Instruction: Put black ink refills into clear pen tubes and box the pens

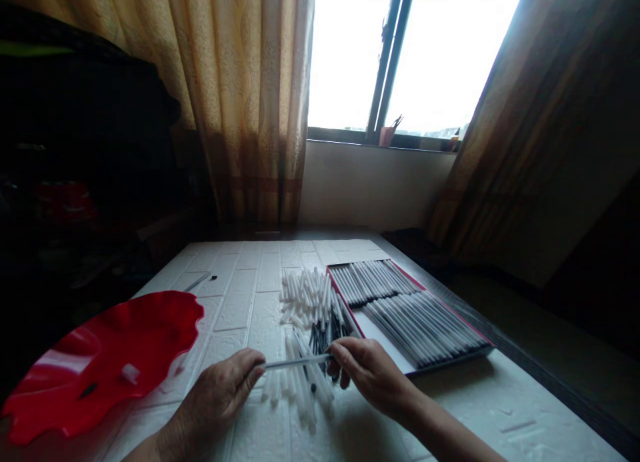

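Note:
A slim translucent pen is stretched level between my two hands over the table. My left hand pinches its left end, fingers closed. The right end sits in the closed fingers of my right hand. Below the pen lies a loose heap of clear pen barrels. Slim dark pieces lie just beyond, and behind them is a pile of short whitish tubes. To the right, a shallow red-edged box holds two rows of similar pens with dark ends.
A red wavy-rimmed dish stands at the left with a few small pieces in it. Behind it, a clear tube and a small black piece lie on the white brick-patterned table. Curtains and a window are beyond.

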Action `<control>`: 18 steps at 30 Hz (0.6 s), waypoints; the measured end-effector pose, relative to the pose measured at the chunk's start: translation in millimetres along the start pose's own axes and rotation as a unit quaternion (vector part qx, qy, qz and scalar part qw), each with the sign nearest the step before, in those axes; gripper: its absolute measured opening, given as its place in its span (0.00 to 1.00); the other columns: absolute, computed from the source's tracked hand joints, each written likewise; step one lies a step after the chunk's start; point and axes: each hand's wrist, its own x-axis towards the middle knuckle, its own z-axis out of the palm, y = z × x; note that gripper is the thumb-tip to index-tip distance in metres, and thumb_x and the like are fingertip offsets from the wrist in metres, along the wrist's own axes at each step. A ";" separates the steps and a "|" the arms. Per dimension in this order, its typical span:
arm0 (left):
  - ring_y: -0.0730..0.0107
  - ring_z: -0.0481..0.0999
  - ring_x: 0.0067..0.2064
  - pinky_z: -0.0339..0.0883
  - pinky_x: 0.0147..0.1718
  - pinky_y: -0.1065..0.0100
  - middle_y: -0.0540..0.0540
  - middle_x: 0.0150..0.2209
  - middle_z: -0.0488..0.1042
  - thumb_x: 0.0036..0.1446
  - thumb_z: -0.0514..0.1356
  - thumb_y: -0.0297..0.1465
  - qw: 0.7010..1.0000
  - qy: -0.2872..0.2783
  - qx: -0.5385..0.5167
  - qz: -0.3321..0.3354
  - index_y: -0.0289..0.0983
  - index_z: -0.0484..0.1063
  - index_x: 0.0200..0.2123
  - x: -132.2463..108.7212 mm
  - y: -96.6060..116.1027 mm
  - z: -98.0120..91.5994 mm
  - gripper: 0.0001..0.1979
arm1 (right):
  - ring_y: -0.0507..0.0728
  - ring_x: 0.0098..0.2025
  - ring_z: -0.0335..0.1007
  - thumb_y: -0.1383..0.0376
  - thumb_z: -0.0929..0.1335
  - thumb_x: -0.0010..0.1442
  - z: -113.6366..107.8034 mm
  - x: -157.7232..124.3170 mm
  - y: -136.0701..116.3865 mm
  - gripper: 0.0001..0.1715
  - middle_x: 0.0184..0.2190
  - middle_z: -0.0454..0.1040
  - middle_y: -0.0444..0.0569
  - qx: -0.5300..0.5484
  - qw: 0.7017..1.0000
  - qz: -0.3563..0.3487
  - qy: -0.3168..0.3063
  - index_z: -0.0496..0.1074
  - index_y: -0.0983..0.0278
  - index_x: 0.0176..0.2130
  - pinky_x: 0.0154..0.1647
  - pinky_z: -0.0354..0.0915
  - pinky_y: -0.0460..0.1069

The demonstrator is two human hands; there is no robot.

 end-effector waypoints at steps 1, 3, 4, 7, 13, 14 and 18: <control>0.72 0.82 0.32 0.73 0.33 0.77 0.52 0.32 0.80 0.69 0.47 0.40 1.000 0.002 0.000 -0.001 0.43 0.70 0.39 -0.3 -0.5 0.0 0.14 | 0.51 0.20 0.71 0.52 0.56 0.66 0.4 2.3 -0.2 0.28 0.24 0.77 0.51 0.000 1.000 0.005 -0.010 0.71 0.66 0.27 0.22 0.66 0.44; 0.72 0.82 0.33 0.73 0.33 0.78 0.52 0.32 0.80 0.69 0.48 0.39 1.000 0.005 -0.001 -0.001 0.43 0.71 0.39 -1.2 -1.8 0.6 0.14 | 0.49 0.17 0.68 0.53 0.57 0.66 0.4 6.7 -1.4 0.28 0.21 0.76 0.50 -0.010 1.000 0.009 -0.027 0.68 0.65 0.24 0.18 0.63 0.42; 0.72 0.82 0.33 0.73 0.33 0.78 0.52 0.32 0.80 0.69 0.48 0.39 1.000 0.007 -0.001 -0.001 0.43 0.71 0.39 -1.6 -2.6 1.2 0.14 | 0.49 0.16 0.67 0.53 0.57 0.66 -0.1 8.6 -2.3 0.27 0.19 0.76 0.49 -0.017 0.999 0.008 -0.035 0.68 0.65 0.23 0.17 0.61 0.41; 0.73 0.82 0.33 0.73 0.33 0.79 0.52 0.32 0.80 0.69 0.48 0.40 1.000 0.016 -0.004 -0.004 0.44 0.71 0.39 -2.4 -5.2 2.9 0.14 | 0.48 0.14 0.64 0.57 0.59 0.65 -2.4 13.4 -4.3 0.25 0.16 0.74 0.46 -0.048 0.997 -0.009 -0.053 0.67 0.64 0.21 0.15 0.58 0.40; 0.75 0.83 0.33 0.72 0.34 0.83 0.56 0.32 0.80 0.67 0.51 0.40 1.000 0.015 -0.017 -0.002 0.47 0.70 0.41 -3.1 -9.4 2.7 0.10 | 0.51 0.19 0.67 0.56 0.58 0.65 1.0 11.0 3.5 0.24 0.17 0.72 0.46 -0.118 0.988 -0.096 -0.010 0.63 0.62 0.21 0.23 0.61 0.44; 0.75 0.83 0.34 0.72 0.35 0.83 0.56 0.33 0.80 0.67 0.51 0.40 1.000 0.017 -0.021 -0.004 0.47 0.71 0.41 -4.5 -10.7 3.6 0.10 | 0.52 0.20 0.68 0.55 0.58 0.64 2.7 8.6 5.6 0.23 0.18 0.72 0.47 -0.128 0.986 -0.110 -0.005 0.64 0.61 0.22 0.25 0.61 0.44; 0.73 0.83 0.36 0.72 0.39 0.81 0.56 0.36 0.81 0.67 0.51 0.42 0.999 0.029 -0.020 -0.010 0.49 0.70 0.44 -12.9 -15.5 9.6 0.10 | 0.52 0.22 0.68 0.56 0.56 0.68 8.9 -2.7 11.4 0.25 0.19 0.72 0.47 -0.187 0.962 -0.195 0.046 0.67 0.62 0.25 0.25 0.59 0.44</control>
